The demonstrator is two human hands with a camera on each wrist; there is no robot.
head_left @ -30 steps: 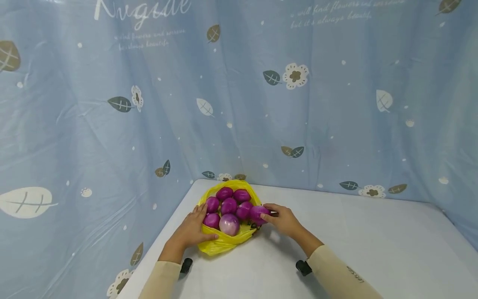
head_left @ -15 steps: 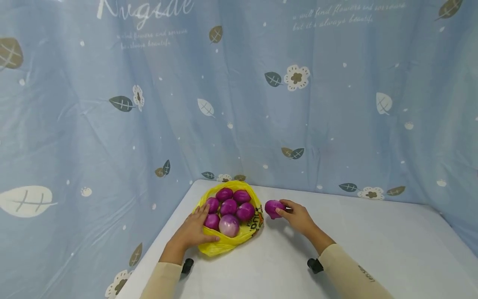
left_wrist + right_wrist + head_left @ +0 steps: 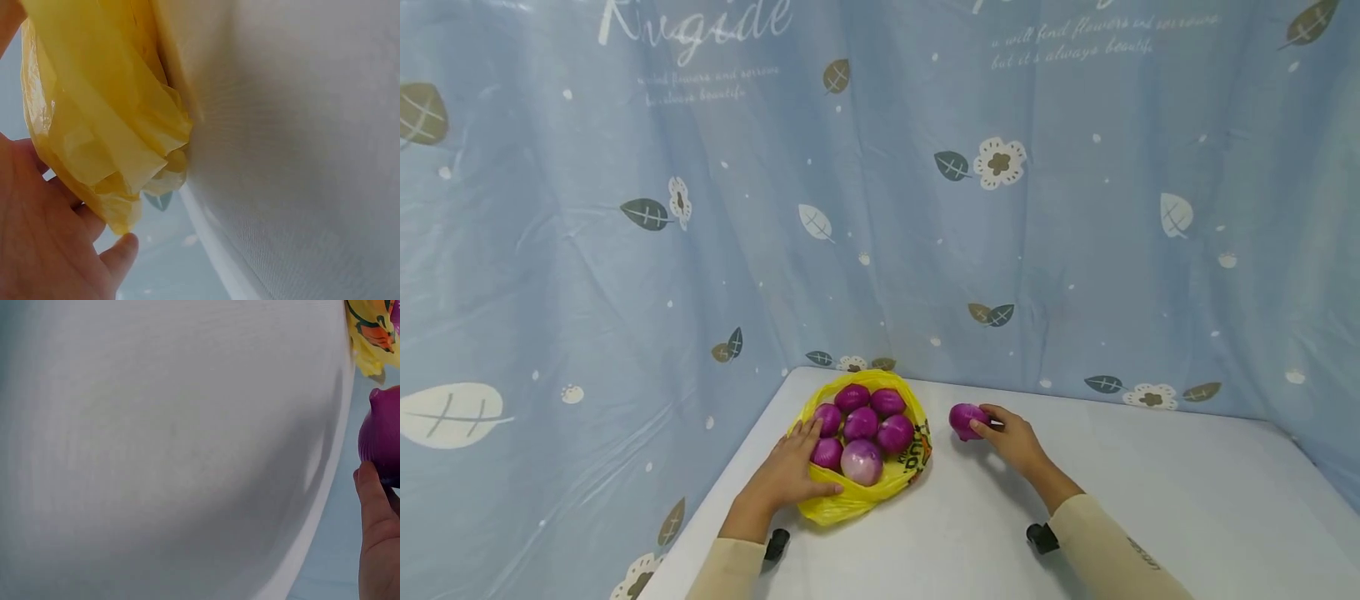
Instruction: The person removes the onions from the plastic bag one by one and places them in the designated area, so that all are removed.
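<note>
My right hand (image 3: 1019,443) grips a purple onion (image 3: 967,421) between thumb and fingers, to the right of a yellow plastic bag (image 3: 829,508). In the right wrist view this onion (image 3: 382,434) shows its pointed tip. Several other purple onions (image 3: 861,423) lie inside the rolled-open bag, and a paler one (image 3: 862,462) sits at the front. My left hand (image 3: 785,477) rests with spread fingers on the bag's left rim. In the left wrist view the thumb (image 3: 122,253) stands apart below the bag's crumpled side (image 3: 100,112).
A white table (image 3: 1112,492) carries the bag near its back left corner. Behind and to the left hangs a blue curtain (image 3: 910,233) with leaf and flower prints. Black wrist devices (image 3: 1042,537) sit under the sleeves.
My right hand has lifted the onion away from the bag's right edge and carried it to the right. Print on the bag's right side is now uncovered. The left hand has stayed in place.
</note>
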